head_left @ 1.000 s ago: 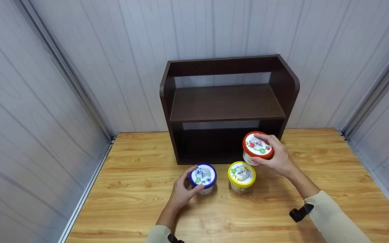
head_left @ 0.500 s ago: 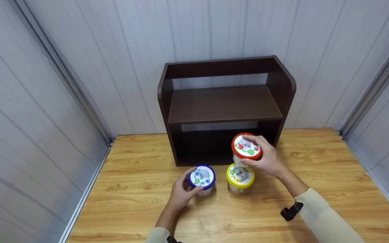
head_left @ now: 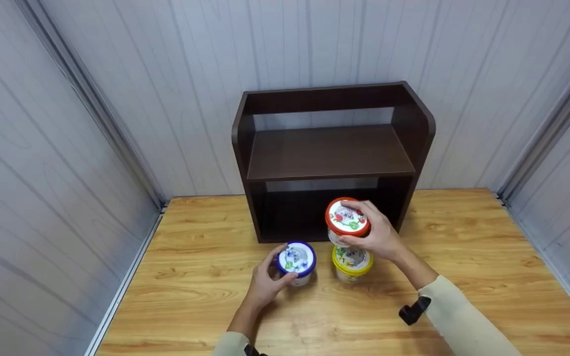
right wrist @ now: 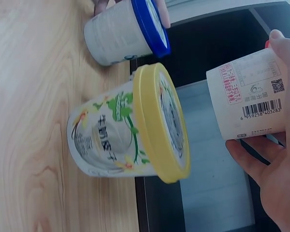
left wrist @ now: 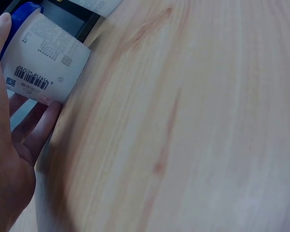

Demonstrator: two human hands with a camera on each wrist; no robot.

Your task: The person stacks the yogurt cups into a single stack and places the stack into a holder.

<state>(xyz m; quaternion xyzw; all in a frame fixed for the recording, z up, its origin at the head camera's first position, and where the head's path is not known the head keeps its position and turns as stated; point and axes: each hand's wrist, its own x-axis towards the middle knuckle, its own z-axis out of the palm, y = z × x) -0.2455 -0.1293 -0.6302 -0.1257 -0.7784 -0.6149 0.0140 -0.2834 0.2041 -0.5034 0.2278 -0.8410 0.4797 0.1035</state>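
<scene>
My left hand (head_left: 265,282) holds a blue-lidded paper tub (head_left: 297,263) that stands on the table, thumb and fingers around its lid and side. In the left wrist view that tub (left wrist: 43,60) shows a barcode on its wall. A red-lidded tub (head_left: 347,220) is gripped by my right hand (head_left: 379,232), held up above and slightly behind the yellow-lidded tub (head_left: 353,264). The yellow-lidded one stands upright on the table, right of the blue one, touched by no hand. From the right wrist, the raised tub (right wrist: 249,94) appears well clear of the yellow lid (right wrist: 159,123).
A dark brown two-tier shelf (head_left: 332,151) stands behind the tubs, its lower opening just beyond them. The wood-grain table (head_left: 196,277) spreads to both sides. Pale panel walls (head_left: 206,59) enclose the back and sides.
My right hand has carried the red-lidded tub leftward, from the right of the yellow-lidded tub to above it. My left hand stays on the blue-lidded tub.
</scene>
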